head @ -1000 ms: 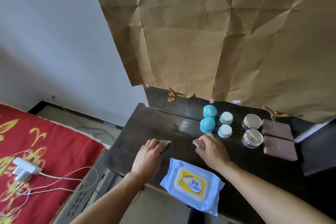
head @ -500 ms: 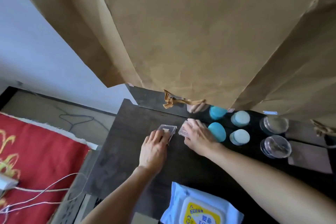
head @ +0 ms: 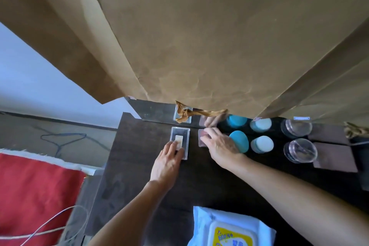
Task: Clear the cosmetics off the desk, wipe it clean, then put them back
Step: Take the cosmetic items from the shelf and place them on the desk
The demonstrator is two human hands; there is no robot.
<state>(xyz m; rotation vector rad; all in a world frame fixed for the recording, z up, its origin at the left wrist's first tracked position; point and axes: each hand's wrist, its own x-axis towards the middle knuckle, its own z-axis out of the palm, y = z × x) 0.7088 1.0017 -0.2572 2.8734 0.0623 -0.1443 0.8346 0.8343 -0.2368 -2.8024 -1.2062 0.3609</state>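
Note:
My left hand [head: 168,161] holds a clear rectangular case [head: 180,136] with a pale label, lying flat on the dark desk [head: 139,166] near the mirror strip. Just to its right, my right hand [head: 221,146] grips a small pinkish clear case [head: 201,138], its fingers covering most of it. Right of that hand stand two blue jars [head: 240,142], two pale-lidded jars [head: 262,144], two clear round jars [head: 300,151] and brown flat compacts [head: 335,158]. A pack of wet wipes [head: 229,229] lies at the desk's front edge.
Crumpled brown paper [head: 199,36] hangs over the back of the desk, with a twisted ribbon [head: 185,113] at its lower edge. A red patterned blanket [head: 36,189] with white cables lies to the left. The floor beyond holds a wire hanger [head: 63,140].
Both hands carried the two small cases away from me to the back of the desk, and both cases now lie flat there. The view has tilted down and closer.

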